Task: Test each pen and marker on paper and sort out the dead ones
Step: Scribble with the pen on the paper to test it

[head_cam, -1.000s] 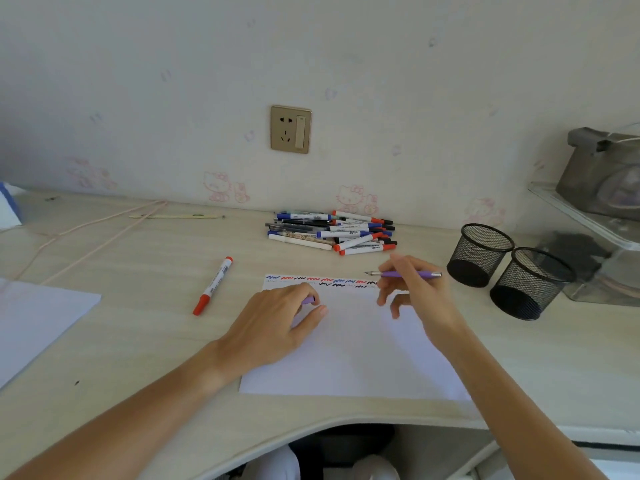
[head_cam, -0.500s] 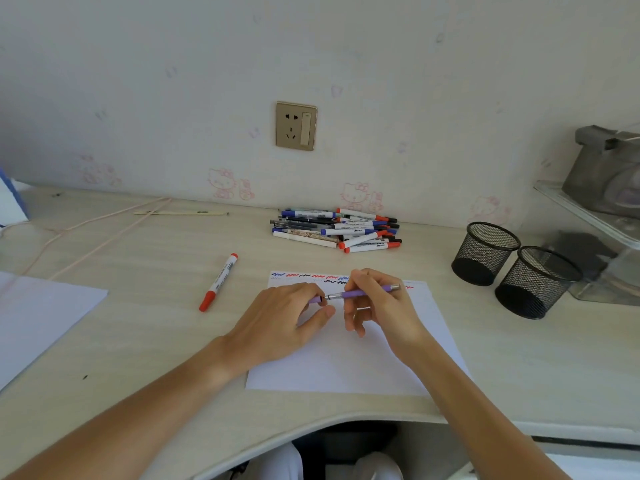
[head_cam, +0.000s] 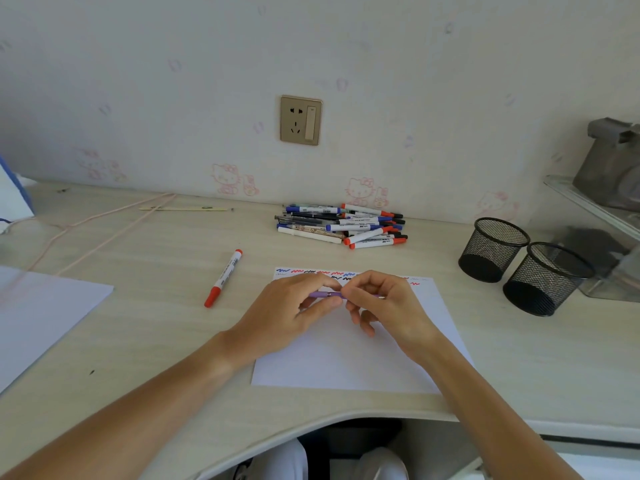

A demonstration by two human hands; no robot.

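A purple pen (head_cam: 327, 294) lies level between both hands over the white test sheet (head_cam: 349, 362). My left hand (head_cam: 287, 310) pinches its left end, where the purple cap sits, and my right hand (head_cam: 384, 303) grips the barrel. A row of blue, red and black squiggles (head_cam: 313, 271) runs along the sheet's far edge. Behind the sheet lies a pile of pens and markers (head_cam: 341, 225) near the wall. A lone red-capped marker (head_cam: 224, 277) rests on the desk to the left.
Two black mesh pen cups (head_cam: 493, 249) (head_cam: 547, 278) stand at the right. Another white sheet (head_cam: 41, 313) lies at the left edge. A pink cord (head_cam: 104, 223) and a thin stick (head_cam: 183, 208) lie at the back left. A clear shelf (head_cam: 595, 209) stands far right.
My right hand brought the purple pen from the sheet's far right edge to my left hand, which held the cap. Both hands now meet on the pen, cap at its left end.
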